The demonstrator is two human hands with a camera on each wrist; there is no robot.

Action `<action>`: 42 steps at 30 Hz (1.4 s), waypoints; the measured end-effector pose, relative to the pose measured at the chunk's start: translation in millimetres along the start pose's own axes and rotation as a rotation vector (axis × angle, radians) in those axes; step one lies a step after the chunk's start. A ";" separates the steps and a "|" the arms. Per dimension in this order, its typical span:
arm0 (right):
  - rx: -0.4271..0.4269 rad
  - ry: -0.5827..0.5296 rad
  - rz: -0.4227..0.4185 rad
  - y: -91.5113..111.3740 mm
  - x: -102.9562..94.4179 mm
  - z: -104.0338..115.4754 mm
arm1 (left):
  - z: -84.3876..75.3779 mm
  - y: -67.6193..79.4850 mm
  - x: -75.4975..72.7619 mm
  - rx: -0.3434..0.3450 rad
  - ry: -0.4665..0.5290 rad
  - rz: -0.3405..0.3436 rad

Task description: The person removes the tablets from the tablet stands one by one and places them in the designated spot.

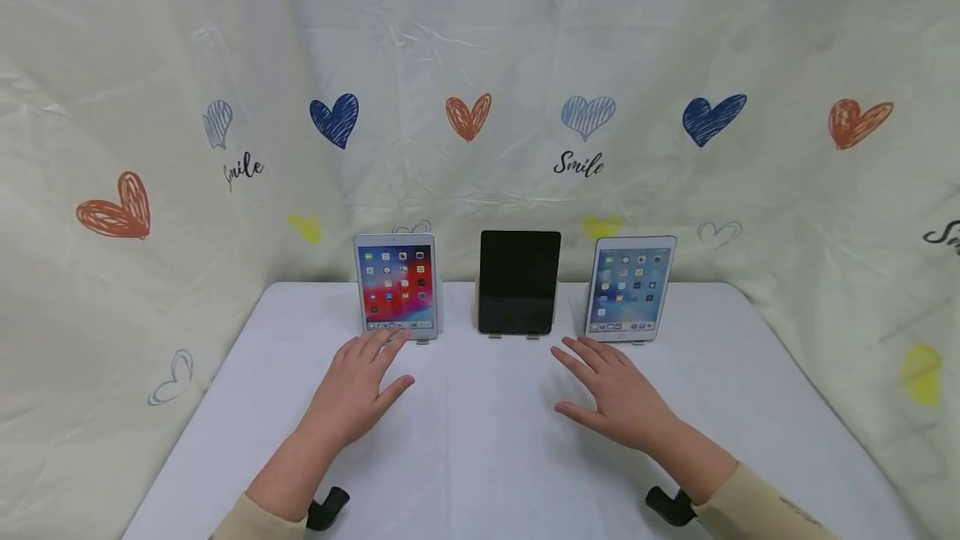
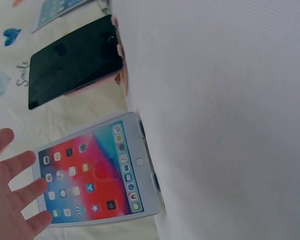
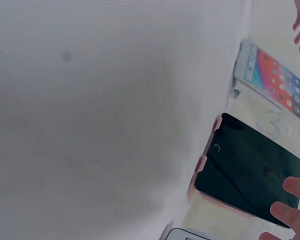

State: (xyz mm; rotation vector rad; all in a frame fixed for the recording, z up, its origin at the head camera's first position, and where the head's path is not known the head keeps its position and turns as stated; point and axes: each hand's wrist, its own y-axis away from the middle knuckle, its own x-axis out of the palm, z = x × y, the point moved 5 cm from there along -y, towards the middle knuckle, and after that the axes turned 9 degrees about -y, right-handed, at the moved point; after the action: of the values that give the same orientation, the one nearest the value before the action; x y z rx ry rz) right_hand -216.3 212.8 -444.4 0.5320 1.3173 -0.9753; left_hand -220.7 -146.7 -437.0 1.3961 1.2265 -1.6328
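Three tablets stand on small stands along the back of the table. The left one is a white tablet (image 1: pixel 397 286) with a lit red and blue home screen. A black tablet (image 1: pixel 519 283) with a dark screen stands in the middle, on a pink stand in the wrist views. To the right leans another white tablet (image 1: pixel 632 288), its screen lit blue. My left hand (image 1: pixel 360 390) hovers in front of the left tablet, fingers spread and holding nothing. My right hand (image 1: pixel 618 394), also spread and holding nothing, is nearest the right tablet's lower edge.
A white cloth covers the table (image 1: pixel 465 457). Behind it hangs a pale curtain (image 1: pixel 510 40) printed with hearts and "Smile". Black wrist straps (image 1: pixel 327 510) show at both cuffs.
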 end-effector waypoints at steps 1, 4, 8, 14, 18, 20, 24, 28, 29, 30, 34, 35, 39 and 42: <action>0.003 -0.007 0.000 -1.2 0.7 0.4 | 0.2 -0.5 -0.4 -0.002 0.001 -0.002; 0.009 -0.021 0.003 -5.0 2.4 1.7 | 1.3 -1.6 -1.4 -0.012 0.001 -0.007; 0.013 -0.027 0.001 -10.3 3.6 3.3 | 4.3 -3.0 -1.9 -0.032 0.014 -0.018; 0.005 -0.043 -0.016 -19.0 4.4 6.4 | 9.8 -5.9 -1.7 -0.063 0.034 -0.036; 0.006 -0.040 -0.011 -25.3 7.1 7.7 | 14.0 -8.5 -1.7 -0.080 0.045 -0.044; 0.005 -0.040 -0.011 -28.3 8.8 8.5 | 16.3 -9.6 -2.2 -0.089 0.052 -0.046; 0.008 -0.064 -0.017 -33.8 10.8 11.4 | 20.5 -11.6 -2.4 -0.103 0.058 -0.046; 0.018 -0.084 -0.012 -39.8 12.0 15.3 | 24.6 -12.9 -1.4 -0.114 0.068 -0.043; 0.020 -0.086 -0.010 -41.8 12.6 16.1 | 25.7 -13.2 -1.3 -0.117 0.069 -0.046; 0.021 -0.091 -0.007 -43.9 12.9 17.1 | 26.8 -13.6 -1.3 -0.119 0.072 -0.050; 0.023 -0.105 -0.008 -53.4 15.2 21.3 | 31.8 -15.3 -1.2 -0.127 0.080 -0.073; 0.022 -0.108 -0.011 -56.2 15.8 22.4 | 33.3 -15.8 -1.1 -0.130 0.082 -0.076; 0.019 -0.124 -0.024 -66.4 18.1 26.4 | 38.9 -17.9 -0.4 -0.148 0.094 -0.070; 0.015 -0.127 -0.026 -72.7 18.5 30.0 | 42.9 -20.6 -0.6 -0.165 0.108 -0.074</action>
State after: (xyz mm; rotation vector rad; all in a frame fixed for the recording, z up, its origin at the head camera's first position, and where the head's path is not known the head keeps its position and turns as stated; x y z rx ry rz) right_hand -260.9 145.5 -441.5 0.4579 1.2066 -1.0242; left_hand -254.7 -179.7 -431.9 1.3645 1.4558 -1.4842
